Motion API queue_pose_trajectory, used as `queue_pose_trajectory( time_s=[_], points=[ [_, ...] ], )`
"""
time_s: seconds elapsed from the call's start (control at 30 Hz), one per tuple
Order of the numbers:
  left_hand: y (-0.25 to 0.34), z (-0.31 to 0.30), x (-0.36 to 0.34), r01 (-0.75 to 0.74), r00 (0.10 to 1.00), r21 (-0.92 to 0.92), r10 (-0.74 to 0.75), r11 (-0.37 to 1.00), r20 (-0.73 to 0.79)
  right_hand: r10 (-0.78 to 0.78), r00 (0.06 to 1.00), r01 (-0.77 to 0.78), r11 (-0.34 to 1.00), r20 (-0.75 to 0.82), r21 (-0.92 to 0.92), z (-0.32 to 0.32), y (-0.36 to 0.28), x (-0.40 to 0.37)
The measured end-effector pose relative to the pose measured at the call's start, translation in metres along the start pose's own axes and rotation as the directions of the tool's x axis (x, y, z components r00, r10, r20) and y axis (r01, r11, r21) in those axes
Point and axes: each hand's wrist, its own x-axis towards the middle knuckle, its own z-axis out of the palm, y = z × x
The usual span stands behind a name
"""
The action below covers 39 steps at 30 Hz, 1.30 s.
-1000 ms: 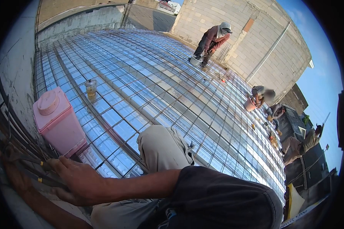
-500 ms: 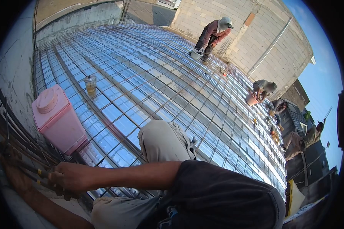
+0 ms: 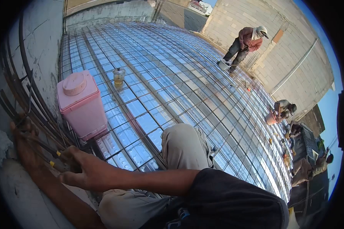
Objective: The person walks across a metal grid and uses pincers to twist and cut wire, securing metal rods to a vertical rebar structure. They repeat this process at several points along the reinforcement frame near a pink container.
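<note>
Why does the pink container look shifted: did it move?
No. The pink container keeps its place beside the glass jar on the mesh; only the view swung.

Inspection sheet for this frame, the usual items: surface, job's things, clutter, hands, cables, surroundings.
Surface: steel grid laid over shiny metal decking, running up to a concrete wall.
Job's things: pliers with yellow-marked handles; rusty bars bundled along the wall.
Clutter: pink container with a round cap and a small jar, both standing on the grid.
Hands: right hand, fingers closed on the pliers; left hand gripping the rusty bars.
Cables: nothing seen.
Surroundings: block wall; one standing person and a crouching person on the far side of the grid, with more people beyond.
</note>
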Motion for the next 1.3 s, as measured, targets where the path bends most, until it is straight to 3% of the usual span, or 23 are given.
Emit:
queue_pose_trajectory(
  time_s=[0.03, 0.07, 0.13, 0.2, 0.27, 0.3, 0.33, 0.4, 0.43, 0.47, 0.53, 0.67, 0.73, 0.8, 0.83, 0.93, 0.97, 1.03, 1.07, 1.1, 1.2, 1.23, 1.3],
  points=[
    [0.001, 0.055, -0.001, -0.034, 0.902, 0.004, 0.033, 0.999, -0.431, 0.066, 0.996, -0.055, 0.979, 0.053, -0.195, -0.009, -0.020, -0.005],
    [0.001, 0.061, -0.004, -0.060, 0.932, -0.114, 0.015, 0.992, -0.362, 0.025, 0.999, -0.040, 0.930, -0.047, -0.364, -0.006, -0.019, -0.008],
    [0.003, 0.071, -0.006, -0.032, 0.931, 0.001, 0.030, 0.999, -0.363, -0.042, 0.997, 0.009, 0.893, -0.064, -0.450, -0.007, -0.022, -0.006],
    [-0.004, 0.067, -0.004, -0.044, 0.937, 0.033, 0.053, 0.998, -0.345, 0.032, 0.999, -0.027, 0.955, 0.013, -0.295, -0.003, -0.026, -0.006],
    [0.000, 0.072, -0.004, -0.079, 0.945, 0.069, 0.097, 0.994, -0.312, 0.200, 0.966, -0.201, 0.980, 0.167, -0.009, -0.011, -0.008, 0.000],
    [0.000, 0.077, -0.004, -0.082, 0.943, 0.029, 0.087, 0.996, -0.323, 0.325, 0.916, -0.383, 0.883, 0.235, 0.272, -0.010, -0.018, 0.000],
    [0.001, 0.082, -0.004, -0.083, 0.941, -0.013, 0.074, 0.996, -0.330, 0.317, 0.872, -0.469, 0.760, 0.374, 0.449, -0.012, -0.015, 0.003],
    [0.002, 0.079, -0.005, -0.087, 0.946, -0.004, 0.081, 0.996, -0.315, 0.200, 0.768, -0.633, 0.384, 0.609, 0.672, -0.020, 0.000, 0.008],
    [-0.002, 0.070, -0.004, -0.094, 0.949, 0.047, 0.104, 0.994, -0.296, 0.141, 0.750, -0.650, 0.335, 0.646, 0.682, -0.023, 0.006, 0.011],
    [-0.005, 0.064, -0.002, -0.104, 0.952, 0.099, 0.128, 0.990, -0.278, 0.254, 0.796, -0.593, 0.508, 0.549, 0.625, -0.020, 0.003, 0.013],
    [-0.016, 0.058, 0.003, -0.145, 0.908, 0.116, 0.179, 0.983, -0.379, 0.390, 0.876, -0.477, 0.786, 0.284, 0.393, -0.014, -0.005, 0.017],
    [-0.015, 0.056, 0.002, -0.156, 0.926, 0.140, 0.194, 0.978, -0.324, 0.270, 0.955, -0.271, 0.962, 0.122, -0.010, -0.013, -0.026, 0.016],
    [-0.012, 0.058, -0.003, -0.143, 0.945, 0.096, 0.165, 0.985, -0.284, 0.253, 0.940, -0.288, 0.947, 0.229, 0.138, -0.011, -0.023, 0.017],
    [-0.006, 0.063, -0.006, -0.143, 0.956, 0.071, 0.156, 0.987, -0.250, 0.245, 0.887, -0.379, 0.869, 0.390, 0.316, -0.021, -0.005, 0.025],
    [-0.004, 0.065, -0.005, -0.159, 0.950, 0.060, 0.169, 0.986, -0.264, 0.251, 0.822, -0.521, 0.693, 0.512, 0.498, -0.025, 0.008, 0.027],
    [-0.005, 0.067, -0.004, -0.180, 0.943, 0.008, 0.175, 0.984, -0.283, -0.008, 0.665, -0.719, 0.265, 0.747, 0.643, -0.019, 0.040, 0.037],
    [-0.006, 0.063, -0.004, -0.176, 0.949, -0.012, 0.166, 0.984, -0.268, 0.019, 0.681, -0.698, 0.321, 0.732, 0.640, -0.016, 0.033, 0.038],
    [-0.006, 0.060, -0.004, -0.182, 0.956, -0.031, 0.169, 0.983, -0.239, 0.189, 0.866, -0.438, 0.732, 0.463, 0.521, -0.008, 0.016, 0.029],
    [-0.006, 0.059, -0.004, -0.192, 0.957, -0.032, 0.180, 0.981, -0.227, 0.206, 0.934, -0.308, 0.880, 0.293, 0.362, -0.004, 0.006, 0.024],
    [-0.007, 0.059, -0.005, -0.198, 0.959, -0.034, 0.186, 0.980, -0.215, 0.172, 0.976, -0.178, 0.983, 0.131, 0.036, -0.001, -0.003, 0.019],
    [-0.006, 0.058, -0.005, -0.149, 0.973, -0.113, 0.126, 0.982, -0.194, -0.181, 0.977, 0.114, 0.894, -0.115, -0.433, 0.001, 0.014, 0.013],
    [-0.007, 0.060, -0.005, -0.155, 0.967, -0.076, 0.136, 0.985, -0.217, -0.125, 0.984, 0.045, 0.861, -0.125, -0.506, 0.000, 0.012, 0.011],
    [-0.003, 0.069, -0.007, -0.167, 0.949, 0.002, 0.162, 0.986, -0.270, -0.058, 0.996, 0.032, 0.931, -0.062, -0.365, 0.004, 0.008, 0.010]
  ],
)
